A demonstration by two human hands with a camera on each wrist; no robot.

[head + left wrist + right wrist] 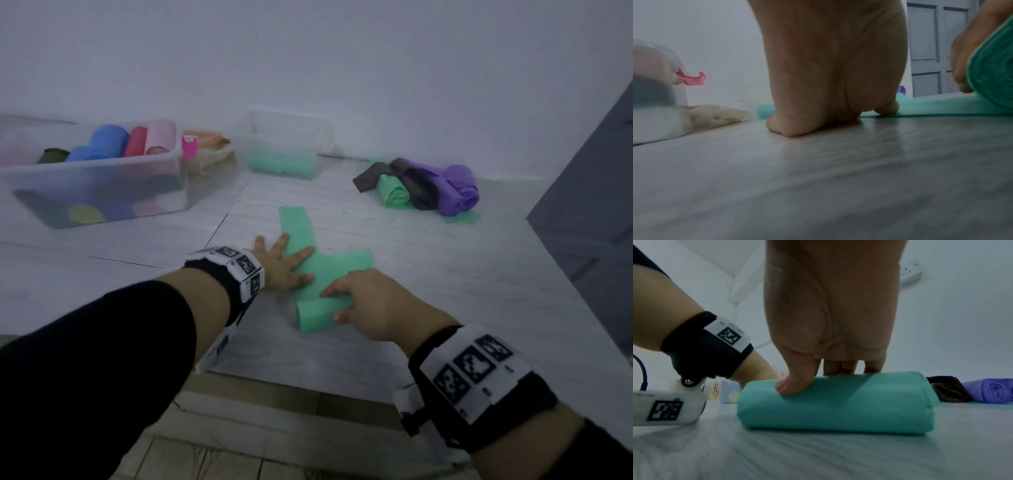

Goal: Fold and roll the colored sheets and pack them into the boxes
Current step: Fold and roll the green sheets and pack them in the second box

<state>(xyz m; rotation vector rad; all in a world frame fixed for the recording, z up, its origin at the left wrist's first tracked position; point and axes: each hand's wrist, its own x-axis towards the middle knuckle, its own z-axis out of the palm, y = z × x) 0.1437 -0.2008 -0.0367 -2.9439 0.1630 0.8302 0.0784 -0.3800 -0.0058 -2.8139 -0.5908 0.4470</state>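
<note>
A green sheet (301,240) lies folded into a long strip on the pale floor, its near end rolled into a green roll (320,315) (836,404). My right hand (363,305) (830,324) grips that roll, thumb on the near side and fingers over the top. My left hand (284,263) (830,65) lies flat with straight fingers pressing the unrolled strip (931,108) just beyond the roll. A large clear box (102,181) at far left holds several coloured rolls. A smaller clear box (284,144) at the wall holds green rolls.
A heap of purple, brown and green rolls (421,188) (990,391) lies at the right. A beige cloth (209,150) (715,116) sits between the boxes. A grey door (589,205) stands at the right edge. Tiled floor starts behind my arms.
</note>
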